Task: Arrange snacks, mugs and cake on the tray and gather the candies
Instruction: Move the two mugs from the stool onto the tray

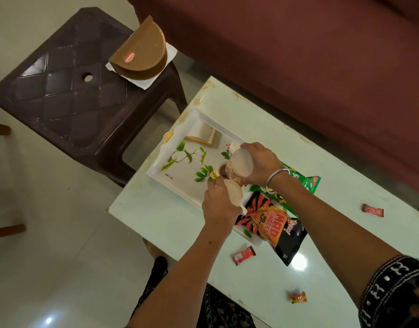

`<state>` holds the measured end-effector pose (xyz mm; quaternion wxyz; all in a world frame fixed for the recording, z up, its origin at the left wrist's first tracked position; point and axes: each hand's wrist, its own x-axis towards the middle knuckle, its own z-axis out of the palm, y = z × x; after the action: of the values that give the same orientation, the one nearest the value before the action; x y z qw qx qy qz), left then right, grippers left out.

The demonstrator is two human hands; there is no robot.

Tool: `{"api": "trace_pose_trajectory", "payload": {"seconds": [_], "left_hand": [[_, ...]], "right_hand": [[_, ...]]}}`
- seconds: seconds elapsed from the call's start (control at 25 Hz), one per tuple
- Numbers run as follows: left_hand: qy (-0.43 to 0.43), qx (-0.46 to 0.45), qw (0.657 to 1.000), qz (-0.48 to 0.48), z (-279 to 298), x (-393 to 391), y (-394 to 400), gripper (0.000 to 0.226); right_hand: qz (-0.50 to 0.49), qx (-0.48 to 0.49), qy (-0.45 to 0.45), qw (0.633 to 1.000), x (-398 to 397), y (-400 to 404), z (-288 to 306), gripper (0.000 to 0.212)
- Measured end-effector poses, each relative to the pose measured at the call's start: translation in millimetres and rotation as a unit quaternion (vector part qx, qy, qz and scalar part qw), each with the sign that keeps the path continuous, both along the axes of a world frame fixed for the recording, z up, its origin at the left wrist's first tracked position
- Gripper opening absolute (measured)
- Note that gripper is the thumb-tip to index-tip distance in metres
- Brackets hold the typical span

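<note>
Item: two pale patterned ceramic mugs over the white leaf-printed tray [180,192]. My right hand [258,165] wraps one mug [241,165]; my left hand [221,208] clasps the other [233,191]. Rigid, breakable, likely slick; I'd grip the body. Surface: glossy pale-green low table [156,216], tiled floor, brown plastic stool [61,91].

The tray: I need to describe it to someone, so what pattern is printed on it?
Green leafy sprigs on a white tray, seen in the head view.

Both hands [221,207] [259,162] hold mugs [232,191] [240,166] over the tray [177,159].
</note>
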<state>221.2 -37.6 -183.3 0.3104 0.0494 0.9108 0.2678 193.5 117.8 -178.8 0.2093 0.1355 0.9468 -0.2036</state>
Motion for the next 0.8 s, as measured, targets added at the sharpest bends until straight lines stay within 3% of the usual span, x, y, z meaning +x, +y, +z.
{"api": "trace_pose_trajectory", "payload": {"seconds": [0.6, 0.8], "left_hand": [[0.026, -0.010, 1.000, -0.010, -14.2, 4.5, -0.3, 0.090], [0.019, -0.023, 0.999, -0.022, -10.0, 3.8, 0.4, 0.105]], "right_hand": [[-0.017, -0.015, 0.028, 0.999, 3.2, -2.6, -13.6, 0.092], [-0.024, -0.029, 0.016, 0.999, 6.0, -3.6, -12.4, 0.101]]}}
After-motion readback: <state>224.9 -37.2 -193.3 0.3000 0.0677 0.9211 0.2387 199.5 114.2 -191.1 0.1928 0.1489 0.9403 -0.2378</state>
